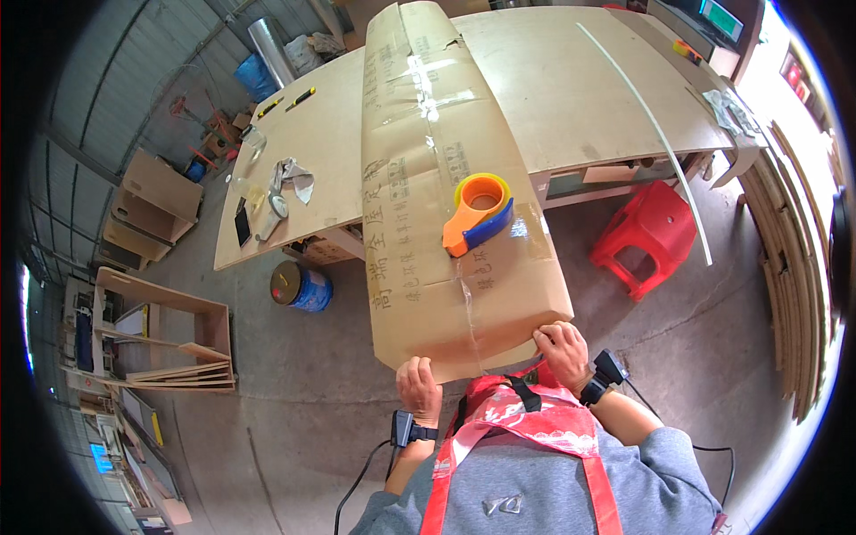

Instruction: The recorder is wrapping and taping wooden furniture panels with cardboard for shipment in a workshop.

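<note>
A long cardboard package (428, 267) lies across the table, its near end jutting over the table's edge towards my body. Printed characters and strips of clear tape run along its top. My left hand (419, 391) grips the near left corner of the cardboard, fingers bent over its edge. At the near right corner, my right hand (563, 351) pinches the cardboard's end edge. An orange and blue tape dispenser (476, 212) with a yellowish roll rests on top of the package. The underside of the near end is hidden.
The wooden table (535, 87) bears utility knives (300, 99), a rag (292, 177), a phone (242, 223) and a long thin strip (645, 107) that overhangs the edge. A blue can (311, 289) and a red plastic stool (645, 237) stand on the floor. Stacked boards (796, 287) stand at right.
</note>
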`<action>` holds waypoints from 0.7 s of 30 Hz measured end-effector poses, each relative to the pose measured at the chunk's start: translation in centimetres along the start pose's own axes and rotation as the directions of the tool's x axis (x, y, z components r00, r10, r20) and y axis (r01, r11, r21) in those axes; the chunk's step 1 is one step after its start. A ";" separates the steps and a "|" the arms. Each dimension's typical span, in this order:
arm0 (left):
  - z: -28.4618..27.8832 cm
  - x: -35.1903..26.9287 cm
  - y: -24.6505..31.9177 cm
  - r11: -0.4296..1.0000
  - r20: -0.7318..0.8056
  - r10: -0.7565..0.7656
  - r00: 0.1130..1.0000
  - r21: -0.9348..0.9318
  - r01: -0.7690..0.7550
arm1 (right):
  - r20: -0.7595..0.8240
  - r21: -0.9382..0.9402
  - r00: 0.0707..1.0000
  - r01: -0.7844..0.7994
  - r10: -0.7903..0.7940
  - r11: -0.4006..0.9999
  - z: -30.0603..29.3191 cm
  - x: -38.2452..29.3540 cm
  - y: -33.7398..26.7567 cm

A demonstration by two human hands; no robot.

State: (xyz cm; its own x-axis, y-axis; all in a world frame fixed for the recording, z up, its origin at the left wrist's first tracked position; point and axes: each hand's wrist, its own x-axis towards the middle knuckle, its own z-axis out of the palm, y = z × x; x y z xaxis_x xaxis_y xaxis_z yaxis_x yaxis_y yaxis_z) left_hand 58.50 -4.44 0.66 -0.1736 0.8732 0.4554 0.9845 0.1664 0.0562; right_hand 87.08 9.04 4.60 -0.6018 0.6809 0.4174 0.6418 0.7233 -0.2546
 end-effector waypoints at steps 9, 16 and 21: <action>0.4 0.3 -1.6 0.997 0.035 0.048 0.998 0.066 -0.050 | -0.015 -0.002 0.999 0.040 -0.040 0.999 0.0 0.1 0.6; -2.0 4.1 -3.1 0.979 0.161 0.203 0.966 -0.010 -0.204 | 0.150 0.050 0.983 0.104 -0.110 0.993 -0.7 2.5 2.6; -3.2 6.0 -4.2 0.954 0.232 0.286 0.930 -0.158 -0.254 | 0.330 0.192 0.939 0.037 -0.100 0.981 -1.3 4.0 3.1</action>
State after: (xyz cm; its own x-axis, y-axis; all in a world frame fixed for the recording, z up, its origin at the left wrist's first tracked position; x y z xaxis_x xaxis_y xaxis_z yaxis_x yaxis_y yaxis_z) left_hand 53.43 -1.40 6.04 0.1137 0.9656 0.2337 0.9877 -0.1352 0.0780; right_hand 87.29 13.86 6.58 -0.7856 0.6050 0.1297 0.5161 0.7564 -0.4018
